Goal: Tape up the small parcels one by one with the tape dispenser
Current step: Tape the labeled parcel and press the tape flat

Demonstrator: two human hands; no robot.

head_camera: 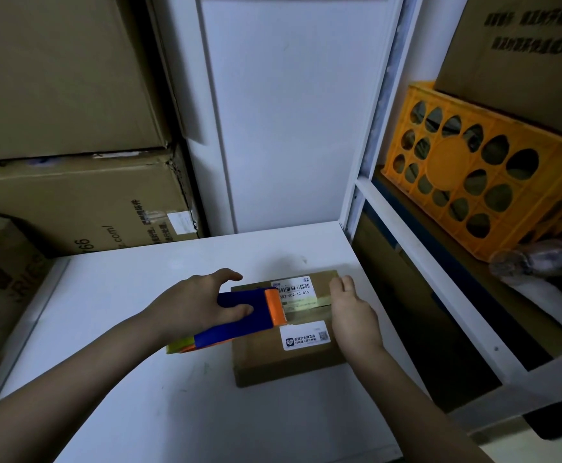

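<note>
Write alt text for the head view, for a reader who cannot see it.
On a white table, the left hand holds a blue and orange tape dispenser against a small cardboard parcel while the right hand steadies the parcel's right edge. Large cartons are stacked at left.

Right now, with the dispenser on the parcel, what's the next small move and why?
Probably draw the tape dispenser leftward along the parcel top toward its left edge. The left hand grips the dispenser with its orange head on the box, tape already runs from there to the right edge, and the right hand presses that end down. The seam under the dispenser looks untaped.
</note>
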